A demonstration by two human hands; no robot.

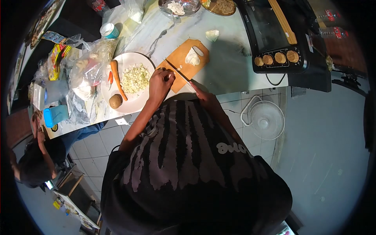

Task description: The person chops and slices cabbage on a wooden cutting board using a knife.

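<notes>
My right hand [203, 94] grips a knife [178, 71] by its handle, the blade lying slantwise over a wooden cutting board [182, 51]. Close to the blade, my left hand [161, 81] is at the board's left edge with its fingers curled together; a small pale bit may be at its fingertips, too small to name. A white vegetable chunk [192, 57] rests on the board beyond the knife. Left of the board, a large plate [131, 57] holds chopped pale-green vegetable [135, 79], a carrot [116, 76], red chillies [111, 77] and a potato [115, 101].
Behind the board lies a pale vegetable wedge [212, 35]. A metal bowl [188, 8] and a food plate [223, 8] stand at the back. A toaster oven [270, 43] is at right, plastic bags [92, 64] at left. Another person [39, 160] is at far left.
</notes>
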